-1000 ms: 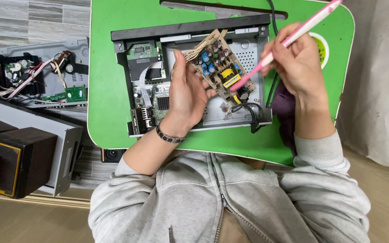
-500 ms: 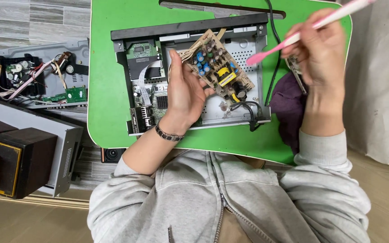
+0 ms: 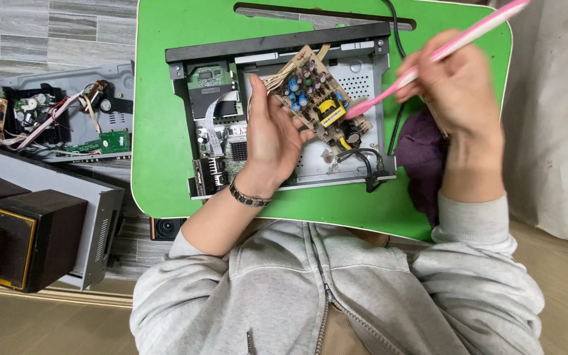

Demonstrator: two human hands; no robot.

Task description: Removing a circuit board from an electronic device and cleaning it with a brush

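The brush (image 3: 442, 56) handle end is cut off by the top edge. The cloth (image 3: 422, 158) is partly hidden behind the right hand (image 3: 458, 85).

A tan, matt circuit board (image 3: 317, 98), studded with glossy blue and yellow plastic parts, is being held in the left hand (image 3: 272, 135). A smooth pink plastic brush (image 3: 442, 56) is being gripped by the right hand (image 3: 458, 85). Beneath them, bare grey sheet metal with a dull sheen is being shown inside the opened player case (image 3: 356, 141), which is being framed by matt black plastic. A smooth, slightly glossy green plastic surface is being presented by the bench (image 3: 159, 131). A soft purple cloth (image 3: 422, 158) is being seen beside it. A shiny metal bracelet (image 3: 248, 196) is being worn on the left wrist, and grey fleecy fabric is being shown by the sleeves (image 3: 474, 223). Dark wood-like speaker boxes (image 3: 34, 236) are being seen at the left.
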